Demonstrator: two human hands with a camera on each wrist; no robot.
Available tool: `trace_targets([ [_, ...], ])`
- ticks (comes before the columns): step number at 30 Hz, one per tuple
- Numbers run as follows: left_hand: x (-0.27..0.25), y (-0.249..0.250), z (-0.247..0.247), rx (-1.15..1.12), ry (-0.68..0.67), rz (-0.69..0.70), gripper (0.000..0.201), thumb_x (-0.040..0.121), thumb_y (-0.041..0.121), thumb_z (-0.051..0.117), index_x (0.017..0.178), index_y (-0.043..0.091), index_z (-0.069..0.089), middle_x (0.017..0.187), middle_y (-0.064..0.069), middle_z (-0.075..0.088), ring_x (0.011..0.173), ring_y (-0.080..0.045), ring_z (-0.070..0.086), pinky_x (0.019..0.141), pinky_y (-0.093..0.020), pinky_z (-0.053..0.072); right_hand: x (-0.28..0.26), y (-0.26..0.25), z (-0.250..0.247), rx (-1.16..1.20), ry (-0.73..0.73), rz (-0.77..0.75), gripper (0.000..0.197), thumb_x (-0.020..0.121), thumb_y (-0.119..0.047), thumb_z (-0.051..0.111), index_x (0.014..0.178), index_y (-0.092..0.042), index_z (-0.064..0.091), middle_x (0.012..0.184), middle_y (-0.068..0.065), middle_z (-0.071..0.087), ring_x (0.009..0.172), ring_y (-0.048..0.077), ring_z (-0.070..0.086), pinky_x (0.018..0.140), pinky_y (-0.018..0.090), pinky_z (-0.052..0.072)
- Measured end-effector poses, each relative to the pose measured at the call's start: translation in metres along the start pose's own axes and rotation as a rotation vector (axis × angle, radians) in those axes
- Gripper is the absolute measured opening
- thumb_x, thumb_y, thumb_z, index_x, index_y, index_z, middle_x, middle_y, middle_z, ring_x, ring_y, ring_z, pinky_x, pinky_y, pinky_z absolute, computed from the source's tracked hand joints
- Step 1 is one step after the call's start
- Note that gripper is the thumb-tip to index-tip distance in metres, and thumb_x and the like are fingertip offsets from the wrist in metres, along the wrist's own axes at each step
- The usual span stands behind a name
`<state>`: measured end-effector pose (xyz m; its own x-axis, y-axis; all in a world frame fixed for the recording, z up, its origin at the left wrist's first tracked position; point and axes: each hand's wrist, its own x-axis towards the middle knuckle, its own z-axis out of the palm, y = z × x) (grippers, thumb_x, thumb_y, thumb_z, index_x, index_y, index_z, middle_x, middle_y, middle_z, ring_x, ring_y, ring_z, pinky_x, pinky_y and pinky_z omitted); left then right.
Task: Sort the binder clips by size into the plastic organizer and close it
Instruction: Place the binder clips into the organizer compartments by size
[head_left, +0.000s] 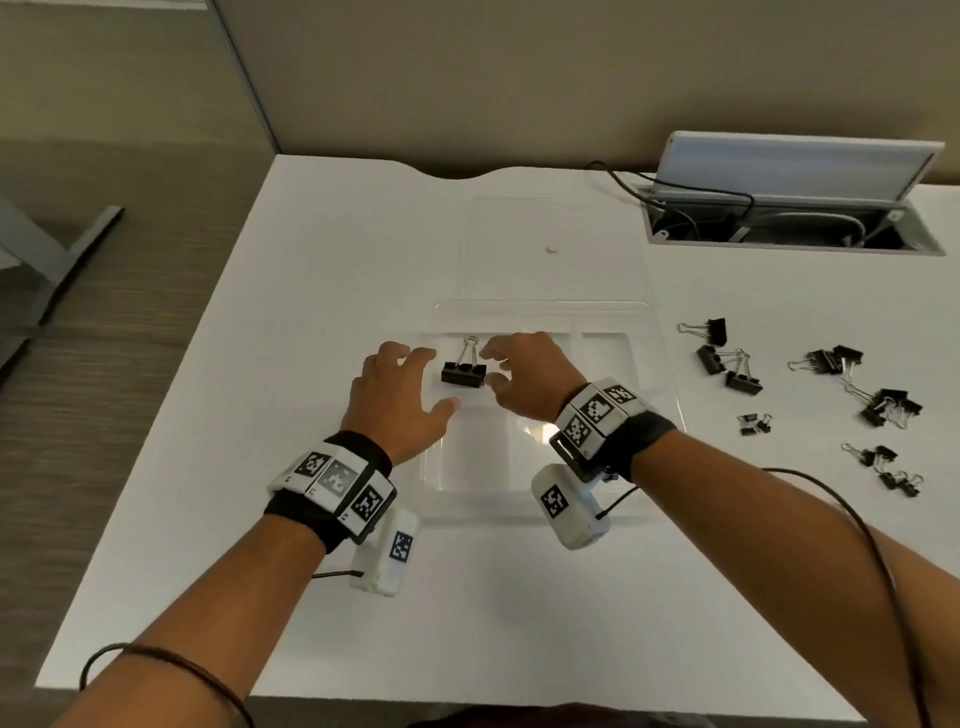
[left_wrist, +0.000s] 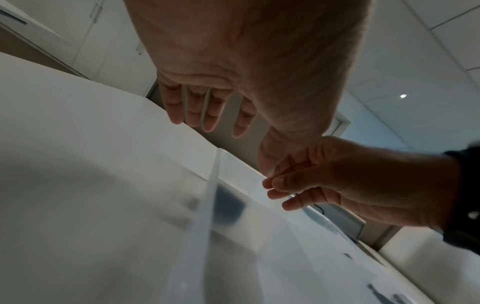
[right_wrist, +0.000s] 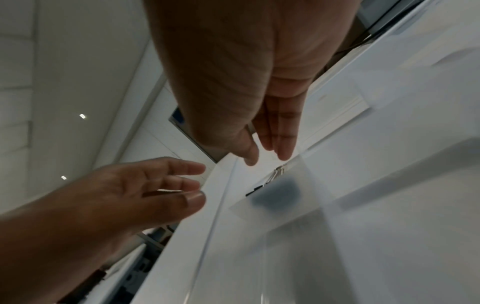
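A clear plastic organizer (head_left: 655, 364) lies open in the middle of the white table, its lid (head_left: 597, 249) flat behind it. One large black binder clip (head_left: 464, 372) lies in the far-left compartment, and shows as a dark blur through the wall in the wrist views (left_wrist: 230, 205) (right_wrist: 279, 195). My left hand (head_left: 434, 379) hovers just left of the clip with fingers (left_wrist: 207, 115) spread and straight. My right hand (head_left: 491, 368) hovers at the clip's right end, fingers (right_wrist: 281, 142) relaxed and holding nothing. Several loose clips of different sizes (head_left: 730, 361) (head_left: 891, 405) lie to the right.
An open cable box (head_left: 795, 223) with black cords sits at the back right. A small pink scrap (head_left: 551, 249) lies under the lid. Small clips (head_left: 756, 423) (head_left: 893, 470) are scattered near the right edge. The table's left edge (head_left: 171, 395) drops to carpet.
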<state>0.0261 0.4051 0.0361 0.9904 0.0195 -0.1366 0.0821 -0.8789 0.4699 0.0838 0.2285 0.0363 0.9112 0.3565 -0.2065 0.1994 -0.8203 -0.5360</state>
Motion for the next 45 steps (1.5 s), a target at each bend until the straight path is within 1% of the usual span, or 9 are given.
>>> trace_targets([
  [7,-0.027,0.061,0.035,-0.095,-0.016,0.224,0.043,0.079,0.034,0.07,0.117,0.018,0.057,0.121,-0.003,0.047,0.119,-0.022,0.044,0.103,-0.039,0.04,-0.095,0.059,-0.009,0.154,0.243,0.115,0.028,0.085,-0.018,0.062,0.113,-0.021,0.065,0.111,-0.001,0.066,0.093,0.013,0.064,0.085,0.026,0.05],
  [11,-0.039,0.101,0.064,-0.074,-0.059,0.318,0.047,0.08,0.035,0.068,0.122,0.019,0.055,0.122,-0.003,0.046,0.12,-0.022,0.044,0.103,-0.039,0.039,-0.139,0.1,-0.016,0.151,0.319,0.219,0.027,0.084,-0.018,0.062,0.112,-0.02,0.064,0.108,0.002,0.065,0.094,0.016,0.063,0.081,0.035,0.054],
  [17,-0.062,0.158,0.103,0.047,-0.114,0.436,0.06,0.083,0.039,0.063,0.138,0.02,0.045,0.132,-0.002,0.043,0.124,-0.022,0.04,0.105,-0.035,0.036,-0.195,0.156,-0.029,0.07,0.366,0.288,0.029,0.085,-0.017,0.061,0.114,-0.018,0.063,0.106,0.002,0.065,0.098,0.017,0.061,0.081,0.027,0.048],
  [19,-0.069,0.178,0.116,0.061,-0.133,0.46,0.06,0.083,0.038,0.062,0.138,0.02,0.044,0.132,-0.003,0.044,0.123,-0.022,0.041,0.105,-0.035,0.037,-0.211,0.173,-0.034,0.061,0.358,0.327,0.029,0.085,-0.017,0.06,0.113,-0.018,0.063,0.103,0.002,0.064,0.097,0.019,0.06,0.083,0.03,0.048],
  [23,-0.08,0.22,0.142,0.044,-0.162,0.458,0.059,0.083,0.034,0.063,0.137,0.018,0.046,0.129,-0.005,0.047,0.12,-0.023,0.043,0.104,-0.036,0.038,-0.243,0.212,-0.046,0.04,0.33,0.402,0.029,0.082,-0.02,0.059,0.111,-0.019,0.063,0.104,0.005,0.064,0.101,0.025,0.059,0.085,0.041,0.051],
  [28,-0.085,0.259,0.174,0.005,-0.193,0.425,0.056,0.082,0.029,0.064,0.134,0.014,0.048,0.121,-0.008,0.048,0.115,-0.025,0.045,0.102,-0.036,0.039,-0.272,0.251,-0.056,-0.004,0.236,0.544,0.035,0.083,-0.029,0.06,0.118,-0.023,0.058,0.117,0.005,0.055,0.113,0.025,0.05,0.08,0.036,0.044],
  [33,-0.083,0.287,0.201,0.053,-0.236,0.382,0.055,0.081,0.028,0.064,0.131,0.014,0.048,0.123,-0.007,0.045,0.116,-0.025,0.043,0.1,-0.036,0.041,-0.277,0.267,-0.049,-0.045,0.123,0.618,0.048,0.08,-0.049,0.061,0.118,-0.021,0.051,0.119,0.009,0.047,0.11,0.032,0.048,0.079,0.039,0.046],
  [41,-0.061,0.308,0.227,0.358,-0.389,0.367,0.069,0.081,0.021,0.063,0.143,0.017,0.031,0.15,-0.009,0.027,0.134,-0.03,0.031,0.105,-0.043,0.038,-0.266,0.274,-0.051,0.048,0.151,0.551,0.045,0.078,-0.033,0.06,0.118,-0.017,0.047,0.116,0.013,0.048,0.106,0.033,0.044,0.079,0.035,0.04],
  [45,-0.054,0.304,0.232,0.325,-0.392,0.361,0.045,0.084,0.012,0.059,0.127,0.012,0.048,0.133,-0.009,0.042,0.122,-0.029,0.04,0.095,-0.043,0.047,-0.262,0.275,-0.06,0.116,0.243,0.523,0.047,0.075,-0.031,0.063,0.116,-0.018,0.045,0.11,0.011,0.05,0.099,0.031,0.044,0.074,0.032,0.035],
])
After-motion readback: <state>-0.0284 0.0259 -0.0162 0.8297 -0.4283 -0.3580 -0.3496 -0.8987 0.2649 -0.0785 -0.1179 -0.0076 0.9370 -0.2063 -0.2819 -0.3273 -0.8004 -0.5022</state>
